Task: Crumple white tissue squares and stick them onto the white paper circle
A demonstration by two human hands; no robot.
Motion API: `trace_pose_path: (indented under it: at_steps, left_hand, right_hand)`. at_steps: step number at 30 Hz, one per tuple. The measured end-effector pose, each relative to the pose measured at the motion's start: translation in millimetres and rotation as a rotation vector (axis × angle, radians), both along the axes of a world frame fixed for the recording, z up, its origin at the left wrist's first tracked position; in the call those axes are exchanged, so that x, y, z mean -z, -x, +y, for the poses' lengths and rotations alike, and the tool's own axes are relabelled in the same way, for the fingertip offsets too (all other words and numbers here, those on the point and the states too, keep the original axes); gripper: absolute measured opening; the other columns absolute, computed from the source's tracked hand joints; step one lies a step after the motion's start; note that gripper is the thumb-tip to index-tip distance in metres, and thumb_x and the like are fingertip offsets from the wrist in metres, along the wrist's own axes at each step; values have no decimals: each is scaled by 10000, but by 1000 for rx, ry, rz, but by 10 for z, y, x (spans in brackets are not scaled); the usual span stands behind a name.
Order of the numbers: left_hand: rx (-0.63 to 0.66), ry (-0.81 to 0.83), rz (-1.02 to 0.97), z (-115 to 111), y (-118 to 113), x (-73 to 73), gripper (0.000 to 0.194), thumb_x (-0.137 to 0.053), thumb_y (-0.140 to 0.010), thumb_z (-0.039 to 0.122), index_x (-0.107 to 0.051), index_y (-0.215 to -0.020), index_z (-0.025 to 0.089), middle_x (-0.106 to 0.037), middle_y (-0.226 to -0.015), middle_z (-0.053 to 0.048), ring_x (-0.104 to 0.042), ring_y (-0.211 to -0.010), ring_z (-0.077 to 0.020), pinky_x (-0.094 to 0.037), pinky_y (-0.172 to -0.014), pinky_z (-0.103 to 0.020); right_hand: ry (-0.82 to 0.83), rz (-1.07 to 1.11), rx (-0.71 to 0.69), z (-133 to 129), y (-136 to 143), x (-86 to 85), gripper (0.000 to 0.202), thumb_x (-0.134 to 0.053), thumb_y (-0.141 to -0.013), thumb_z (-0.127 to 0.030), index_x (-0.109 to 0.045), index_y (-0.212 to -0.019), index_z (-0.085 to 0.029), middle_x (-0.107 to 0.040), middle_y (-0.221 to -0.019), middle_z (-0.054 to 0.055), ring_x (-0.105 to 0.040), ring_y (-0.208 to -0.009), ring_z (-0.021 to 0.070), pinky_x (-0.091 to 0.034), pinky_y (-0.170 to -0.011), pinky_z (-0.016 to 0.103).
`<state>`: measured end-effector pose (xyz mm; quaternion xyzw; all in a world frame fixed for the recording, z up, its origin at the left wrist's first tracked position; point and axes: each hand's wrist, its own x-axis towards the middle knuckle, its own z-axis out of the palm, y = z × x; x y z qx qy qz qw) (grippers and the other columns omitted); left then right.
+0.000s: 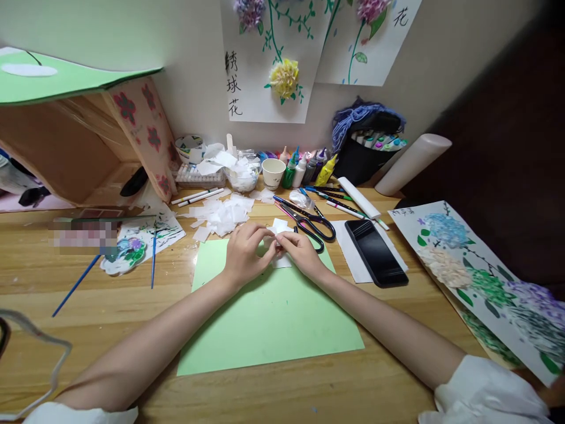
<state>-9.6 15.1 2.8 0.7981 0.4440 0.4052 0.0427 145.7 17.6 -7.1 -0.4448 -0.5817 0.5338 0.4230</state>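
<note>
Over the far part of a light green sheet (273, 321), my left hand (247, 253) and my right hand (303, 254) meet fingertip to fingertip. Both are closed in a pinch on a small piece of white paper (274, 234), mostly hidden by the fingers. Another bit of white paper (282, 262) lies on the green sheet just below my hands. Black-handled scissors (304, 221) rest beyond my right hand, with another black handle loop beside them. A pile of torn or cut white paper pieces (225, 213) spreads beyond my left hand.
A black phone (376, 252) lies on white paper at right, near a sheet with paper flowers (485, 282). Paint bottles (300, 172) and a paper cup (273, 173) line the back. Brushes (153, 259), a paint-smeared palette (123, 256) and a cardboard box (132, 135) are at left.
</note>
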Motion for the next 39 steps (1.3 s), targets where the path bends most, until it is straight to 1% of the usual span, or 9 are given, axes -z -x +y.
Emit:
trace_pose_path:
  at_steps: [2,7,13,16,19,24,30,39]
  left_hand:
    - [2,-6,64,-1,-7,13,101,-558,-795,273,-601,-849,199,-638,-846,-25,-570,-835,-164,-378,-758,-310]
    - [-29,-37,111,3,-13,29,120,-554,-805,291,-620,-822,192,-671,-814,-14,-594,-790,-154,-365,-747,-312]
    - [-50,-95,123,13,-3,50,118,-565,-799,273,-655,-761,207,-692,-786,5,-607,-728,-135,-340,-674,-302]
    - [-58,-75,86,26,5,69,125,-576,-792,281,-666,-740,212,-696,-779,11,-609,-716,-131,-335,-659,-300]
    - [-64,-22,25,32,6,75,134,-585,-786,296,-675,-732,214,-694,-767,8,-612,-721,-136,-345,-659,-299]
    - [-59,52,-22,34,-1,59,155,-580,-790,306,-684,-726,211,-691,-761,-7,-608,-722,-139,-365,-656,-296]
    - [-48,48,-30,29,-5,63,144,-588,-786,302,-691,-736,213,-689,-758,-7,-606,-723,-139,-366,-658,-294]
    - [-16,-5,-9,28,4,85,147,-581,-791,304,-686,-744,213,-688,-755,4,-597,-716,-131,-379,-681,-291]
  right_hand:
    - [-13,-3,-20,-18,-13,-6,310,-507,-822,-416,-595,-676,-157,-569,-636,0,-524,-604,122,-413,-606,249]
    - [6,10,-11,-11,-21,10,335,-487,-830,-410,-572,-626,-159,-564,-599,1,-529,-587,124,-411,-617,255]
    - [32,17,-29,-13,-20,14,337,-496,-815,-442,-602,-684,-149,-563,-617,5,-520,-578,115,-412,-594,248]
    - [20,8,-40,-32,-17,-14,315,-510,-809,-428,-615,-700,-152,-558,-614,0,-510,-578,110,-412,-590,243]
    - [6,2,-41,-46,-12,-33,264,-544,-789,-400,-643,-745,-159,-562,-625,-5,-505,-582,110,-413,-590,243]
    - [7,2,-2,-47,-11,-31,263,-575,-761,-396,-677,-808,-158,-571,-615,-4,-496,-555,109,-418,-574,252]
    - [35,-10,9,-43,-14,-69,276,-571,-770,-395,-665,-704,-144,-565,-591,4,-489,-547,105,-399,-555,244]
    - [65,-16,49,-46,-5,-89,265,-588,-741,-392,-646,-658,-147,-560,-559,1,-492,-530,109,-396,-545,248]
